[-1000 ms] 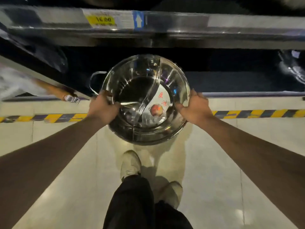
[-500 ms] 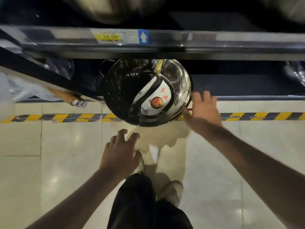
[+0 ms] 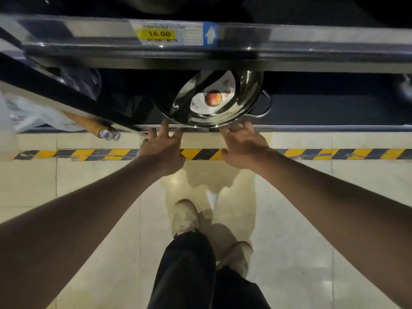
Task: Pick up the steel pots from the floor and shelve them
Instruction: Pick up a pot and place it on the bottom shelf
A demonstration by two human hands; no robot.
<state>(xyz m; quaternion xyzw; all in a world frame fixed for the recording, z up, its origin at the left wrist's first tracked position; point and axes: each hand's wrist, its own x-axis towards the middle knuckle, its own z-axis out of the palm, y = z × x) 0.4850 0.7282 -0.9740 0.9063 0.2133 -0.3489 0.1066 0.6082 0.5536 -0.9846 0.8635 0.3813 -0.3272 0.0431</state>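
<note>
The pale glossy tiled floor [image 3: 89,219] filled the lower half of the head view, crossed by a yellow-and-black striped hazard tape line [image 3: 334,154] running parallel to the shelving. Above it stood the dark metal shelving unit [image 3: 312,54], its upper shelf edge carrying a yellow price label reading 16.00 [image 3: 159,34] and a small blue tag with a white arrow [image 3: 210,34].

On the dark lower shelf, partly under the upper shelf edge, sat the round shiny steel pot with loop side handles [image 3: 240,103], tilted so that its inside faced the camera. A white sticker with a red round picture [image 3: 213,98] showed inside it, and its right loop handle stuck out to the right. The pot's near rim lay just at the front lip of the lower shelf.

The person's two bare forearms reached forward from the bottom corners. The left hand [image 3: 161,150] was spread, fingers apart, its fingertips at the shelf lip just below the pot's left rim, gripping nothing. The right hand [image 3: 243,148] was likewise spread and empty, its fingertips touching or nearly touching the pot's lower rim; which of the two could not be told.

To the left, an orange-brown wooden handle with a metal end [image 3: 93,127] poked out from the shelf beside crumpled clear plastic wrapping [image 3: 33,114]. Dark trousers [image 3: 189,275] and pale shoes [image 3: 185,217] showed below.
</note>
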